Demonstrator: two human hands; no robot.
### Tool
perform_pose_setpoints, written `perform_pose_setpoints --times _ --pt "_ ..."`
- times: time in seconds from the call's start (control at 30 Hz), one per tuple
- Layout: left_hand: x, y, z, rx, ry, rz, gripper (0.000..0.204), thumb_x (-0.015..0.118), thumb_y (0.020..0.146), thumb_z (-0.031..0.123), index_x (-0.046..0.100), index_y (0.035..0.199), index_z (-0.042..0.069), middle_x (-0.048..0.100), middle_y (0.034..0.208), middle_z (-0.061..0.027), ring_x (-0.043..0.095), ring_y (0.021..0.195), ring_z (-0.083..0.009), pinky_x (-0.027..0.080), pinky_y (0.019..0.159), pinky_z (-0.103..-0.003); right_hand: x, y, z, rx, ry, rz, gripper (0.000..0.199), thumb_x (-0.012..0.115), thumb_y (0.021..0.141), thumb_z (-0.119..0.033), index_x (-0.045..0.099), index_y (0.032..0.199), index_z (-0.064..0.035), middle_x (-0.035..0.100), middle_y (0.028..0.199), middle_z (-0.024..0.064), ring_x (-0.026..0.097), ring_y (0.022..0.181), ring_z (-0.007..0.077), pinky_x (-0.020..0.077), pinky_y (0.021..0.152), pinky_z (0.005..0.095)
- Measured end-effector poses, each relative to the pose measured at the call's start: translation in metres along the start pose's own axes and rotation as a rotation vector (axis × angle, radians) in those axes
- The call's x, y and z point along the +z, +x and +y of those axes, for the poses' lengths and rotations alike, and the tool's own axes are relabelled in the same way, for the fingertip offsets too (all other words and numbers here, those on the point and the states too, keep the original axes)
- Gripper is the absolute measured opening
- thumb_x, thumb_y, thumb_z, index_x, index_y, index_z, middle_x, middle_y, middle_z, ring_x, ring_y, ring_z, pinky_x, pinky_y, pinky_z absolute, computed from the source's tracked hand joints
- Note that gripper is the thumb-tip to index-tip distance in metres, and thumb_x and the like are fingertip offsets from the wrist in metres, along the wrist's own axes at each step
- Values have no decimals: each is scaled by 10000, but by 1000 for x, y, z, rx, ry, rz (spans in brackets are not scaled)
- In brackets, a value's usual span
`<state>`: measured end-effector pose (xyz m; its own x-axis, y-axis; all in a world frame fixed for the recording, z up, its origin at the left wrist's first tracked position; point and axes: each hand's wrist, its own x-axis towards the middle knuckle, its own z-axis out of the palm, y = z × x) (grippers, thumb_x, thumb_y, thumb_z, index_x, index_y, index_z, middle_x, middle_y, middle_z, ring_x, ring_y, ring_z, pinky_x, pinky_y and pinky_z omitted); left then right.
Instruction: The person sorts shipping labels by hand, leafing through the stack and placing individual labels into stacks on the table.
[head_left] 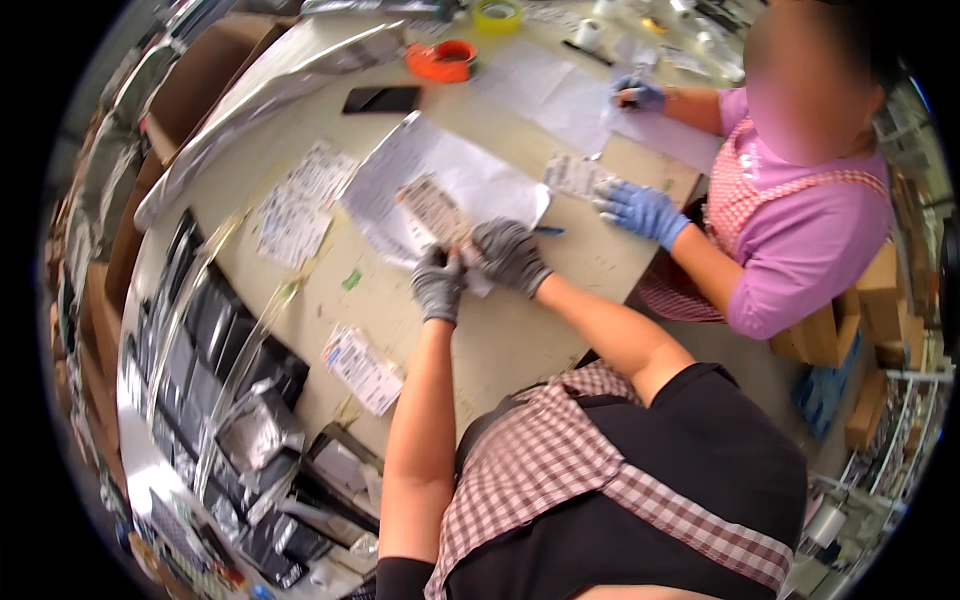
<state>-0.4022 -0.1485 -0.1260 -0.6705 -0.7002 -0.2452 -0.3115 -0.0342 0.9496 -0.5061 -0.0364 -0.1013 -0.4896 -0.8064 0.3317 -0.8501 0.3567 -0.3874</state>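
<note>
Two grey-gloved hands at one bench (520, 330): left hand (438, 284) and right hand (510, 254) both pinching one label strip (436, 210); three label sheets nearby.

1. Bright, even overhead light; soft shadows under the left hand (438, 284) and right hand (510, 254).
2. Glare on silver foil bags (255, 428) left of hands.
3. Strong fisheye bending, black corners; edges blurred.

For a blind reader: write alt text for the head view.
Two grey-gloved hands, left hand and right hand, hold a small printed label sheet over white papers on a beige table. Opposite, a co-worker in blue gloves handles papers.
</note>
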Motion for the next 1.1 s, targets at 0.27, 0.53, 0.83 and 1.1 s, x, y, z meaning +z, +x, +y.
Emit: perform_pose_setpoints --times 0.27,0.53,0.83,1.1 --pt "6 -11 34 -120 78 -13 159 621 859 153 618 890 -3 628 667 -61 557 525 -107 440 473 -260 -3 -2 7 -2 37 70 192 580 796 -266 562 803 -74 581 740 135 563 727 318 447 655 440" --pt "0 -11 9 168 -151 87 165 624 824 131 615 884 -22 631 668 -84 576 569 -166 461 525 -314 -66 34 -7 -720 -242 30 328 597 802 -235 567 1098 -95 546 1119 89 495 1105 234 461 862 375" --pt "1 -18 30 -102 86 -16 223 593 848 237 643 895 25 656 682 -115 623 563 -213 486 575 -354 27 -26 21 156 499 191 149 600 780 -36 560 923 -53 598 830 78 596 767 200 487 712 315" --pt "-6 -21 40 -92 70 -31 205 605 861 192 633 942 6 622 659 -81 544 506 -128 447 477 -280 -1 -22 9 156 483 318 152 649 725 -24 554 835 -70 576 710 52 561 645 192 467 631 315"
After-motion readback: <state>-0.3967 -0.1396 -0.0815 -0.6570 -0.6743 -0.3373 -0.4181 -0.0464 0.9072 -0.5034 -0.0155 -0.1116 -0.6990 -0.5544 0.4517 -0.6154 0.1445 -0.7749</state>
